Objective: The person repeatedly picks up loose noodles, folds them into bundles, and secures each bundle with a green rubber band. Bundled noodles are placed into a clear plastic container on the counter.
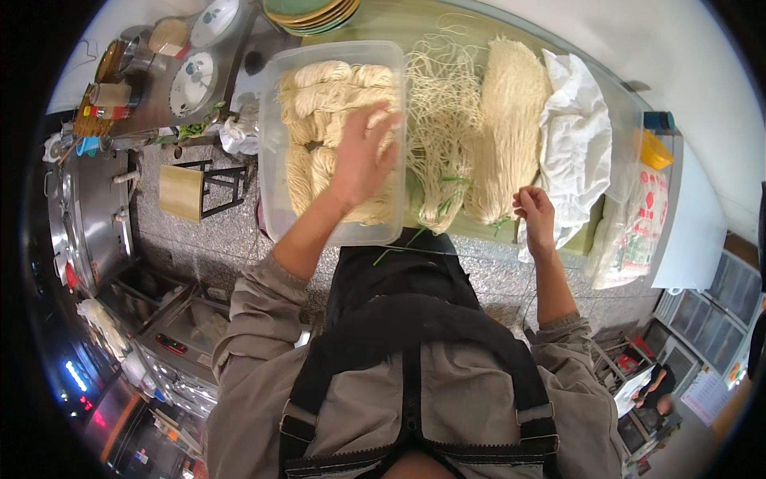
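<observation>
My left hand (pixel 365 158) lies over bundles of pale noodles (pixel 323 87) inside a translucent plastic bin (pixel 270 179), its fingers spread. Whether its palm touches them is hard to tell. My right hand (pixel 534 206) is curled, fingertips together, beside the lower end of a thick noodle bundle (pixel 511 114); whether anything thin is between the fingers cannot be seen. Between the bin and that bundle lies a loose, tangled noodle skein (pixel 443 120) with a green tie (pixel 452 194) near its lower end. A crumpled white cloth (pixel 574 138) is right of the thick bundle.
Stacked plates (pixel 311 15) stand behind the bin. Bowls (pixel 192 84) and jars occupy a metal counter at the left, above a small stool (pixel 181 193). A printed plastic sack (pixel 637 227) and a yellow container (pixel 655 151) are at the right. Another person (pixel 658 389) is far off, lower right.
</observation>
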A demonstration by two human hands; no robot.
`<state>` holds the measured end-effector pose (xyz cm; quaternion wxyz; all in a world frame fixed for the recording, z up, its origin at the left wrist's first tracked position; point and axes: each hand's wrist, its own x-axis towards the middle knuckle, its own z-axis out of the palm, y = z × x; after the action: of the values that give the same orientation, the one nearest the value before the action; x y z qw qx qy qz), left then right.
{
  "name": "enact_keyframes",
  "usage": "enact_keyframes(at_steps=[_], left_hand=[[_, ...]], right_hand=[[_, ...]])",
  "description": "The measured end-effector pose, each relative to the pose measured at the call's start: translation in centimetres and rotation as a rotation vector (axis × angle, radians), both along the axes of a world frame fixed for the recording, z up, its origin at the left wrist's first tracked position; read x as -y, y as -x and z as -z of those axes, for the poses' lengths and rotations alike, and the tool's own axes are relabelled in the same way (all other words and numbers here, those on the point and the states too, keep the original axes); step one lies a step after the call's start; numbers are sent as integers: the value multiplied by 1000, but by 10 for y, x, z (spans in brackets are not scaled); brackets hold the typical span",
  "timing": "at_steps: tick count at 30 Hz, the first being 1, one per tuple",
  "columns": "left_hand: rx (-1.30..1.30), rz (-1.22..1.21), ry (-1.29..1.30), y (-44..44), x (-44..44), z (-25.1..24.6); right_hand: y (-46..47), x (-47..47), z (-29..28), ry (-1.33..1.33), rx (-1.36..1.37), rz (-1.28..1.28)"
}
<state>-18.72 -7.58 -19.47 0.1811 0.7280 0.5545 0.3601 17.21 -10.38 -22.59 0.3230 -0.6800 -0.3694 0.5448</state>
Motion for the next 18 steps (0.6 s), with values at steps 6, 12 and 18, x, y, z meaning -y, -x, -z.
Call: enact_keyframes(at_steps=[6, 12, 18], left_hand=[[148, 344, 206, -117, 57, 38], [-183, 391, 409, -159, 82, 119], [-414, 168, 512, -162, 73, 122]], right_hand=[[-53, 56, 46, 119, 40, 52], [-33, 70, 85, 479, -355, 177], [-16, 70, 85, 518, -602, 274]])
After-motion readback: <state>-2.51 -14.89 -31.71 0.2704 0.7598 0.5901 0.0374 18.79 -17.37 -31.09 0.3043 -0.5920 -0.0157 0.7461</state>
